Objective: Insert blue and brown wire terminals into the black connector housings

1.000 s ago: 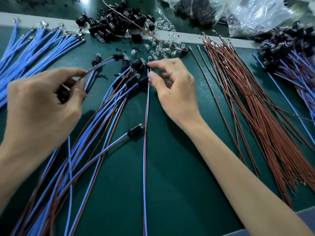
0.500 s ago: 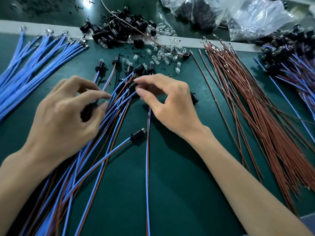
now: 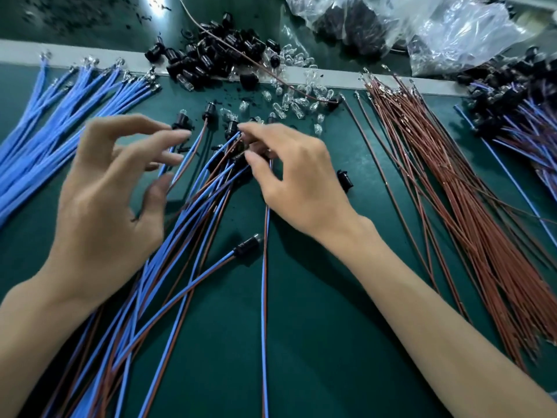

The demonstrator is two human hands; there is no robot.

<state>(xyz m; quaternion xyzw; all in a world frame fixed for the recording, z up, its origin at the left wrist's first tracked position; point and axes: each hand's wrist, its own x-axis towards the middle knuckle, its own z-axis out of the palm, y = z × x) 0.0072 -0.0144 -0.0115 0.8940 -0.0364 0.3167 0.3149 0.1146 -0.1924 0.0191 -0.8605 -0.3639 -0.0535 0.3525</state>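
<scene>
My left hand (image 3: 111, 200) hovers over a fan of assembled blue-and-brown wire pairs (image 3: 193, 224), fingers spread and holding nothing. My right hand (image 3: 298, 182) pinches the top end of a blue-and-brown wire pair (image 3: 264, 297) between thumb and index finger; what sits at that end is hidden by my fingers. That pair runs straight down toward me. One finished pair ends in a black housing (image 3: 247, 247) just below my hands. A loose black housing (image 3: 345, 181) lies right of my right hand. Loose blue wires (image 3: 60, 131) lie left, loose brown wires (image 3: 452, 206) right.
A heap of black housings (image 3: 211, 61) and scattered clear bulbs (image 3: 295, 98) lie at the back along a white strip. Clear plastic bags (image 3: 422, 31) sit at the back right. Another pile of assembled pairs (image 3: 518, 116) lies at the far right. Everything rests on a green mat (image 3: 316, 342).
My left hand has opened its fingers and let go of the black housing it gripped. My right hand stays pinched at the wire pair's top end.
</scene>
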